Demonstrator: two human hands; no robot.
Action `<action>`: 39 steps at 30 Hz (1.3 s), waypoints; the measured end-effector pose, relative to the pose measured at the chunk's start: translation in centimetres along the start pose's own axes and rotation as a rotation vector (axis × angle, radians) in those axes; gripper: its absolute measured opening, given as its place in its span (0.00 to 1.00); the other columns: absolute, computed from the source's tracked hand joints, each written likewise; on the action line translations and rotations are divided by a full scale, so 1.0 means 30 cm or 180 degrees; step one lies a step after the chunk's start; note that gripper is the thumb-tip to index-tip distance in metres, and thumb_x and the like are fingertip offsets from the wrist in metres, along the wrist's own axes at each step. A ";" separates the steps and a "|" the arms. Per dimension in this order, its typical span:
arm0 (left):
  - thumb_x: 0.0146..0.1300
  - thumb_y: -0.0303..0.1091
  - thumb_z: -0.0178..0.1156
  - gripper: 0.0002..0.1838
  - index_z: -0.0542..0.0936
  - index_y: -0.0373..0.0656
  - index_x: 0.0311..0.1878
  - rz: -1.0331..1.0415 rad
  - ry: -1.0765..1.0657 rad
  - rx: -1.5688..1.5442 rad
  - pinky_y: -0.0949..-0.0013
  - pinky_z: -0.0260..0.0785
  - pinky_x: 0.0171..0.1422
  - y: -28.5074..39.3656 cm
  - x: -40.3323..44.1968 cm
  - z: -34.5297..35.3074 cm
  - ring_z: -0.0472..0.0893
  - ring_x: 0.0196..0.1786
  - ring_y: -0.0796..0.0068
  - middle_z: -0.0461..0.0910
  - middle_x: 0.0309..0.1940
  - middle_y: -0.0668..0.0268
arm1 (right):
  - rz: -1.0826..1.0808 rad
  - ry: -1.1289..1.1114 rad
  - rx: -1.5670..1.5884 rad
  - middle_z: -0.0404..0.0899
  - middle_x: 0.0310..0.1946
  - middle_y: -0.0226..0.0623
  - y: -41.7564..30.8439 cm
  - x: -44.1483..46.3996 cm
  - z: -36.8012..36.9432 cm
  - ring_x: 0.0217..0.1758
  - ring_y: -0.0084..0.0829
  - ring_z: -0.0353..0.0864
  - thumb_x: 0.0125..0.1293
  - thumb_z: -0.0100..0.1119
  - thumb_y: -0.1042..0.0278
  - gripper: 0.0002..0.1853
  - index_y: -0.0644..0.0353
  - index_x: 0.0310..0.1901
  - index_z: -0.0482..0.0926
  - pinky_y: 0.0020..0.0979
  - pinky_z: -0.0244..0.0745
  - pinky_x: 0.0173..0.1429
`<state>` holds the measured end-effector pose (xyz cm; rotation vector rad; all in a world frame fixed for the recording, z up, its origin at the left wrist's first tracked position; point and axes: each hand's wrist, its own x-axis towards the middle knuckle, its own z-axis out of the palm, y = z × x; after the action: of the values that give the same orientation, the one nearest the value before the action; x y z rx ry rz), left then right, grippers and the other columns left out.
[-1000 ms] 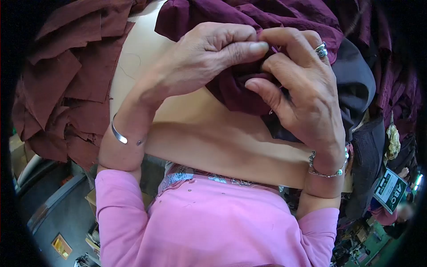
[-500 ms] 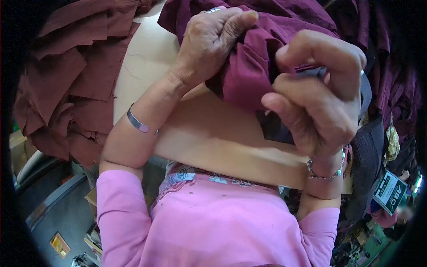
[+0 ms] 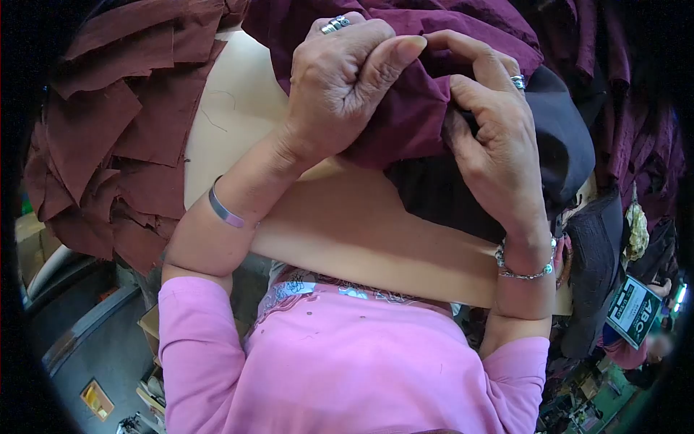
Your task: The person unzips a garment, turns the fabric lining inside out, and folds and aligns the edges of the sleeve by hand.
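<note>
Cloth (image 3: 408, 112), maroon and bunched, lay in the head view over the far part of the pale worktop (image 3: 361, 217), between the two hands. The left hand (image 3: 343, 83) was clenched on it, thumb uppermost. The right hand (image 3: 495, 134) had its thumb and fingers bent in and clamped on the folds at the right. Black fabric (image 3: 560, 126) was bunched beneath and beside the right hand. Brown pieces (image 3: 148, 119) overlapped along the worktop's left; a sign (image 3: 633, 312) showed at the far right.
</note>
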<state>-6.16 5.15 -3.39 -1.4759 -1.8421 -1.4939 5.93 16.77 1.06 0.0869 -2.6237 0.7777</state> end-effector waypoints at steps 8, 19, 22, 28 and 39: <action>0.60 0.38 0.56 0.16 0.72 0.42 0.19 0.0012 0.0123 0.0030 0.68 0.57 0.30 0.019 -0.008 0.018 0.65 0.18 0.66 0.64 0.12 0.65 | 0.0122 0.0173 0.0597 0.69 0.54 0.40 -0.003 -0.008 0.039 0.56 0.37 0.66 0.47 0.56 0.76 0.09 0.68 0.32 0.75 0.33 0.55 0.61; 0.62 0.42 0.54 0.16 0.75 0.40 0.25 -0.0559 -0.0176 0.0020 0.67 0.61 0.29 -0.068 -0.013 0.004 0.69 0.21 0.63 0.68 0.16 0.60 | 0.0298 0.0651 0.0921 0.71 0.50 0.40 -0.038 -0.009 -0.002 0.43 0.25 0.70 0.57 0.57 0.69 0.08 0.68 0.29 0.74 0.27 0.64 0.50; 0.65 0.42 0.50 0.18 0.70 0.40 0.22 -0.1352 -0.0122 -0.1004 0.76 0.55 0.28 -0.054 -0.021 -0.005 0.63 0.24 0.79 0.66 0.19 0.71 | 0.0081 0.0582 0.0329 0.72 0.49 0.40 -0.065 0.012 0.004 0.44 0.29 0.71 0.54 0.60 0.68 0.11 0.67 0.33 0.74 0.28 0.66 0.49; 0.68 0.41 0.47 0.19 0.70 0.41 0.21 -0.1912 -0.0060 -0.1739 0.81 0.53 0.27 -0.100 -0.046 -0.015 0.60 0.24 0.88 0.66 0.21 0.77 | 0.0049 0.0319 -0.0202 0.73 0.43 0.42 0.013 -0.028 0.026 0.38 0.39 0.76 0.46 0.64 0.77 0.14 0.66 0.37 0.75 0.31 0.72 0.42; 0.52 0.31 0.62 0.11 0.73 0.40 0.37 -0.1088 -0.0705 -0.0415 0.70 0.62 0.44 0.109 0.112 -0.127 0.70 0.36 0.69 0.72 0.32 0.64 | -0.0803 0.0383 -0.0581 0.70 0.30 0.39 -0.014 -0.022 0.033 0.30 0.40 0.73 0.47 0.62 0.78 0.12 0.63 0.36 0.74 0.33 0.70 0.34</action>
<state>-5.92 3.20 2.34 -1.4925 -2.2603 -1.6886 6.26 15.85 0.27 0.3031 -2.4926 0.4419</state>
